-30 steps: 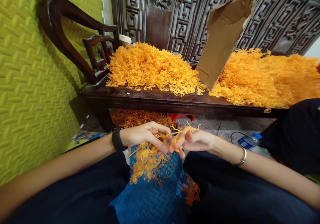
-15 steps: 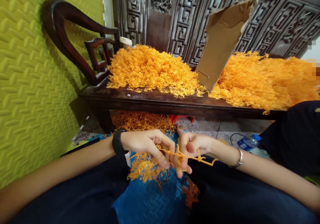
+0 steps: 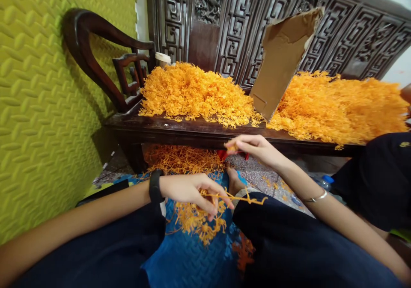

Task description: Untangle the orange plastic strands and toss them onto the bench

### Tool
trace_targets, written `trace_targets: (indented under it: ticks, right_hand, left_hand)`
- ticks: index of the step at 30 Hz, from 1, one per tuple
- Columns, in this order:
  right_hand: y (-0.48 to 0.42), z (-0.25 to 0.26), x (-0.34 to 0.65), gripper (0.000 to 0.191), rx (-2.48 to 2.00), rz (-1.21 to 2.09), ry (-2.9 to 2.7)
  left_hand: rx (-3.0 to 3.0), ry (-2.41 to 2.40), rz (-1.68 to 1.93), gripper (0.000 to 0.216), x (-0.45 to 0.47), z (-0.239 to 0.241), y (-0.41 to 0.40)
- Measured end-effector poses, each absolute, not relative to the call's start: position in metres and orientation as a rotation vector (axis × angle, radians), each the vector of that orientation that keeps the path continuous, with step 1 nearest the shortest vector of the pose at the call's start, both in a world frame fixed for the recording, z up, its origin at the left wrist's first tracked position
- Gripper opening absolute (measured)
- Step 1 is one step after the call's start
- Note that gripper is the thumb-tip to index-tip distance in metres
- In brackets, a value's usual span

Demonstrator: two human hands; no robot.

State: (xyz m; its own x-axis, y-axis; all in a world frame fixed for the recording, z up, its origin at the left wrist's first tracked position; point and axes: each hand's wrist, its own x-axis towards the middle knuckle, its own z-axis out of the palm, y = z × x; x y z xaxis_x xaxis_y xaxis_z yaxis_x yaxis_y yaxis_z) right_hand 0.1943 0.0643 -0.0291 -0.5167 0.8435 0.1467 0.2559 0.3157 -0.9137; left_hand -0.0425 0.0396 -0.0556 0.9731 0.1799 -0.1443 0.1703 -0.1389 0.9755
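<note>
My left hand point(image 3: 189, 190), with a black band on the wrist, pinches a thin orange plastic sprig point(image 3: 244, 199) that sticks out to the right over my dark trouser leg. A clump of the same orange sprigs point(image 3: 197, 221) lies under that hand on the blue mat point(image 3: 189, 258). My right hand point(image 3: 253, 147), a thin bangle on its wrist, is raised toward the front edge of the dark wooden bench point(image 3: 192, 133). Its fingertips are closed on a small orange piece point(image 3: 231, 148).
Two big heaps of orange sprigs point(image 3: 195, 93) point(image 3: 340, 106) cover the bench seat, with a torn cardboard sheet point(image 3: 281, 57) standing between them. More sprigs point(image 3: 180, 159) lie on the floor under the bench. A yellow-green foam wall point(image 3: 41, 108) is on the left. A bottle cap point(image 3: 325, 179) shows at right.
My right hand has left the sprig and risen toward the bench edge with a small piece in its fingertips. My left hand stays low and keeps the sprig.
</note>
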Motion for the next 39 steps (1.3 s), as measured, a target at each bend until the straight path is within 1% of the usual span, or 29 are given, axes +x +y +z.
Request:
trace_targets:
  ticks: [2, 4, 6, 8, 10, 12, 16, 19, 20, 22, 24, 27, 32, 36, 39]
  right_hand:
    - [0.09, -0.036, 0.202, 0.032, -1.107, 0.842, -1.899]
    - [0.118, -0.046, 0.213, 0.031, -1.205, 0.593, -1.849]
    - [0.144, -0.053, 0.227, 0.027, -1.322, 0.413, -1.801]
    - [0.164, -0.056, 0.24, 0.024, -1.425, 0.311, -1.756]
    - [0.176, -0.053, 0.249, 0.024, -1.492, 0.306, -1.721]
    - [0.177, -0.049, 0.25, 0.025, -1.502, 0.385, -1.669]
    - [0.147, -0.042, 0.219, 0.02, -1.351, 0.728, -1.519]
    - [0.105, -0.04, 0.184, 0.025, -1.134, 1.041, -1.523]
    - [0.09, -0.039, 0.174, 0.025, -1.075, 1.085, -1.573]
    - [0.064, -0.036, 0.159, 0.019, -0.994, 1.018, -1.775]
    - [0.045, -0.032, 0.153, 0.013, -0.929, 0.81, -1.99]
    - [0.028, -0.025, 0.153, 0.011, -0.843, 0.56, -2.132]
    - [0.017, -0.022, 0.153, 0.012, -0.778, 0.6, -2.247]
    - [0.013, -0.025, 0.151, 0.01, -0.849, 0.614, -2.063]
    - [0.014, -0.026, 0.155, 0.015, -0.864, 0.618, -2.015]
  left_hand:
    - [1.687, 0.297, 0.064, 0.034, -0.041, -0.053, 0.04]
    - [1.667, 0.326, 0.14, 0.031, -0.04, -0.051, 0.04]
    - [1.654, 0.367, 0.265, 0.027, -0.039, -0.05, 0.04]
    - [1.626, 0.419, 0.417, 0.022, -0.039, -0.049, 0.041]
    - [1.558, 0.472, 0.554, 0.021, -0.04, -0.049, 0.043]
    - [1.476, 0.515, 0.665, 0.021, -0.041, -0.05, 0.044]
    - [1.322, 0.587, 0.903, 0.026, -0.046, -0.051, 0.049]
    - [1.208, 0.636, 1.084, 0.028, -0.05, -0.052, 0.054]
    - [1.18, 0.644, 1.117, 0.028, -0.05, -0.052, 0.054]
    - [1.156, 0.642, 1.13, 0.027, -0.051, -0.052, 0.055]
    - [1.169, 0.627, 1.106, 0.029, -0.05, -0.052, 0.055]
    - [1.197, 0.618, 1.09, 0.031, -0.047, -0.053, 0.054]
    - [1.173, 0.637, 1.079, 0.035, -0.042, -0.055, 0.053]
    - [1.173, 0.667, 1.104, 0.033, -0.038, -0.054, 0.052]
    - [1.173, 0.708, 1.163, 0.03, -0.038, -0.052, 0.051]
